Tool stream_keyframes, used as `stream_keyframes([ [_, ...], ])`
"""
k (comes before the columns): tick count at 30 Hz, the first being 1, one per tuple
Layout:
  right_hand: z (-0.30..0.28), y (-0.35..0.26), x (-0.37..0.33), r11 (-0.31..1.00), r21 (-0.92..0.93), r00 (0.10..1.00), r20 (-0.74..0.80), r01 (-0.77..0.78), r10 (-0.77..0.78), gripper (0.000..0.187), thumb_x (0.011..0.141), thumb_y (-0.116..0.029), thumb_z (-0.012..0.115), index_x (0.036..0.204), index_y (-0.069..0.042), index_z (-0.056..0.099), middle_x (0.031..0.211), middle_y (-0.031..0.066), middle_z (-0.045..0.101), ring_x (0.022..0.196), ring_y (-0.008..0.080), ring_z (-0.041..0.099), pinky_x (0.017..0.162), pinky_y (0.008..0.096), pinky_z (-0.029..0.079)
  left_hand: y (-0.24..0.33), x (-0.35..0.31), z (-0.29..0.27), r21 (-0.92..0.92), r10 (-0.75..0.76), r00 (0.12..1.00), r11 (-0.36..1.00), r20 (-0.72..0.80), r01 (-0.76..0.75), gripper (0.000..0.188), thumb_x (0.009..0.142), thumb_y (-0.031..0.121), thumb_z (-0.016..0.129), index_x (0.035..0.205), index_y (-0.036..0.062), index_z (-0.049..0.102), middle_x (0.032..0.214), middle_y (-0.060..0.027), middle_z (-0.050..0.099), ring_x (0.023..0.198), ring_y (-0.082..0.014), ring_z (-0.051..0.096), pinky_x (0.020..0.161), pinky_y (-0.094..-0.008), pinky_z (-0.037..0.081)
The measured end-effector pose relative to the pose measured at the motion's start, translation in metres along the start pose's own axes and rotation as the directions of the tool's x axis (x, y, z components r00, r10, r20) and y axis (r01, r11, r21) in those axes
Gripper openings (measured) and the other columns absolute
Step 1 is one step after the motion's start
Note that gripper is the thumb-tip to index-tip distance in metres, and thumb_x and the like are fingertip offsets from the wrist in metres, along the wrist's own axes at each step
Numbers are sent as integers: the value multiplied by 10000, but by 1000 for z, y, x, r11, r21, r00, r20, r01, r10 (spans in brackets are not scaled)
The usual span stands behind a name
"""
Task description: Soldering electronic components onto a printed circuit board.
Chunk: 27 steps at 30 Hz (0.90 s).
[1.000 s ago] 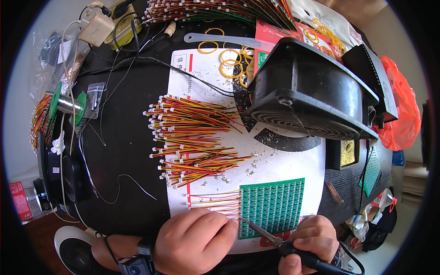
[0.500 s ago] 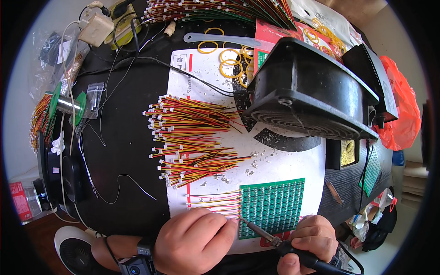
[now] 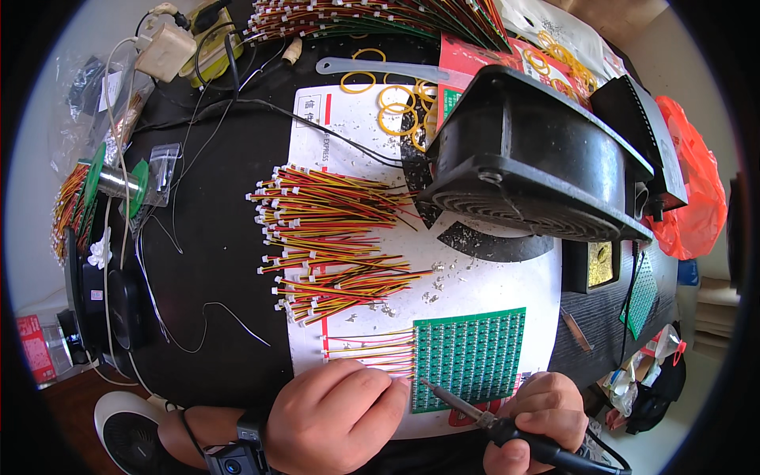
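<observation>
A green circuit board panel lies on a white sheet close in front of me. Several thin wires with white plugs run from its left edge. My left hand is closed at that edge, its fingertips pinched on a wire whose end is mostly hidden under them. In my right hand is a soldering iron, its fingers wrapped round the black handle. The iron's tip points left over the board, slightly right of my left fingertips. Beyond the board lies a loose pile of red, yellow and black wires with white plugs.
A black fan stands behind the board. Right of it sits a box with a yellow cleaning pad. A solder spool stands at the left, its strand trailing across the table. Rubber bands and a red bag lie farther back.
The soldering iron's tip has drawn back slightly to the right, away from my left fingertips, and my right hand has shifted a little right with it. My left hand stays in place.
</observation>
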State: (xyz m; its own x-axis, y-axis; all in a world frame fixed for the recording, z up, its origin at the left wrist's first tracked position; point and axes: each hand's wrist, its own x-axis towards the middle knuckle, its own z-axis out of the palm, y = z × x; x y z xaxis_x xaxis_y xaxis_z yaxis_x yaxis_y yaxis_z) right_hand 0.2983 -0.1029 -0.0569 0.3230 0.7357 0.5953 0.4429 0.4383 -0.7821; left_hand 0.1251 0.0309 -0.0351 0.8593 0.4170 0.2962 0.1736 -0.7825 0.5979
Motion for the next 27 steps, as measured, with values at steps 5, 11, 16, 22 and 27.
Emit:
stream_keyframes([
  [5, 1, -10, 7, 990, -47, 989, 48, -135, 137, 248, 813, -79, 720, 955, 67, 580, 697, 157, 607, 542, 222, 539, 510, 353, 449, -2, 0, 2, 3, 1, 1000, 1000, 0, -1, 277, 645, -46, 725, 920, -34, 746, 824, -88, 646, 648, -248, 635, 572, -325, 544],
  [11, 3, -8, 5, 993, -29, 993, 13, -113, 113, 251, 815, -81, 722, 959, 67, 579, 688, 158, 607, 533, 225, 538, 503, 355, 448, 1, -1, 4, 44, 18, 997, 999, -77, -14, 263, 640, -32, 739, 902, -14, 753, 817, -72, 643, 643, -246, 628, 561, -333, 532],
  [16, 2, -8, 4, 993, -27, 993, 17, -118, 118, 246, 813, -69, 721, 958, 68, 579, 684, 158, 606, 522, 223, 536, 496, 354, 444, 4, 2, 1, 94, 64, 996, 994, -68, -57, 245, 638, -34, 741, 882, -8, 754, 783, -57, 621, 616, -233, 601, 529, -324, 493],
  [22, 2, -3, 4, 997, -6, 997, 38, -71, 71, 244, 803, -64, 736, 945, 70, 590, 683, 158, 611, 516, 220, 540, 488, 339, 441, 2, -1, 4, 17, -7, 999, 1000, -38, 8, 255, 635, -42, 741, 889, -21, 749, 761, -64, 606, 596, -230, 594, 520, -325, 497],
  [27, 1, -8, 5, 995, -50, 996, 23, -87, 89, 235, 802, -61, 737, 936, 69, 594, 682, 158, 612, 512, 225, 544, 488, 335, 443, 3, 1, 5, -8, 2, 999, 1000, -34, -2, 271, 627, -42, 743, 896, -24, 748, 762, -66, 607, 602, -232, 601, 529, -323, 510],
])
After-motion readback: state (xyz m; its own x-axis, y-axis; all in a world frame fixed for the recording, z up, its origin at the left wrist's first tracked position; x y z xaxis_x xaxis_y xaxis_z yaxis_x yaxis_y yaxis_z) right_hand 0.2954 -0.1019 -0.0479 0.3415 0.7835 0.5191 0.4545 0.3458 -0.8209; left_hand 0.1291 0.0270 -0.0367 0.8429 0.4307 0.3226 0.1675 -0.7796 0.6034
